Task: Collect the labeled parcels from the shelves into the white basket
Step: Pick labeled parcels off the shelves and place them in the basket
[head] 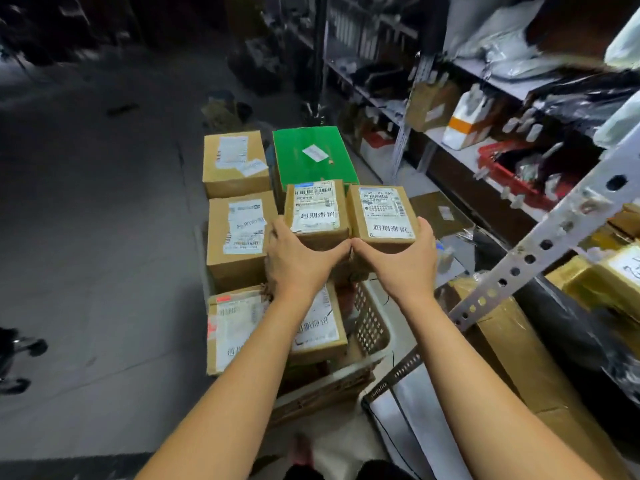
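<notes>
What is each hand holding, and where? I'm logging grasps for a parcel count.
Left hand holds the left labeled box, right hand the right labeled box; each grip is at the box's near lower edge.

head: worn | faces forward-down | close over white basket (372, 323) | shelves (485, 161) at right

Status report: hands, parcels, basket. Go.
Left hand and right hand each in a grip on a small labeled parcel, side by side. White basket below, already stacked with boxes; little free room.
</notes>
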